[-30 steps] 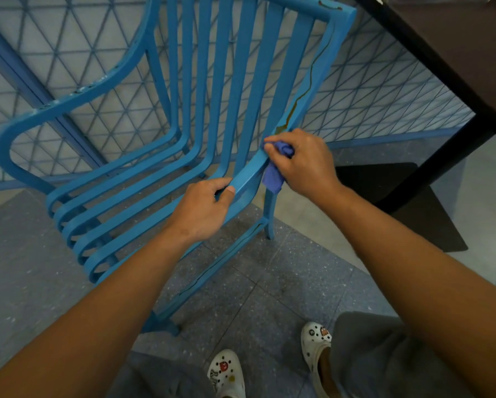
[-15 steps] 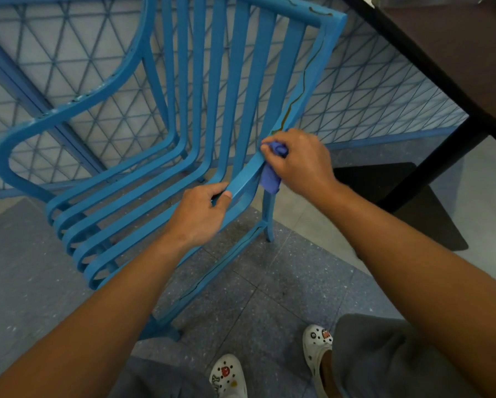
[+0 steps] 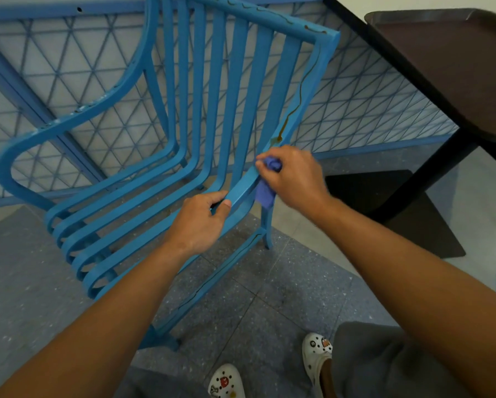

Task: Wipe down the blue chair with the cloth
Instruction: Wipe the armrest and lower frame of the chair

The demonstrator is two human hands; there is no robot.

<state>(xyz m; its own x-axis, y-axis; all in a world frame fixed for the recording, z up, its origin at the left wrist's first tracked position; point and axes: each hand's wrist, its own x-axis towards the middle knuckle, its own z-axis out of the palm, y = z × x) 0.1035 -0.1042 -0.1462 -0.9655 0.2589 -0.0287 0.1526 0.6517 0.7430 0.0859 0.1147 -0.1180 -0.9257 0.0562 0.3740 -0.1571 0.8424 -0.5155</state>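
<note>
Wiping the blue chair [image 3: 201, 116], I pinch the bunched cloth [image 3: 265, 188] in my right hand [image 3: 294, 179] against the outer frame rail where seat bends up into back. My left hand [image 3: 203, 219] grips the same rail just below, steadying it. The rail's long axis climbs up and away from me, a brown streak [image 3: 295, 107] running along it (just above the cloth), so the cloth hand sits nearer the dirt.

Blue chair [image 3: 235, 90] — brown drip streak, purple-blue cloth [image 3: 265, 191], speckled grey floor [image 3: 269, 305]
</note>
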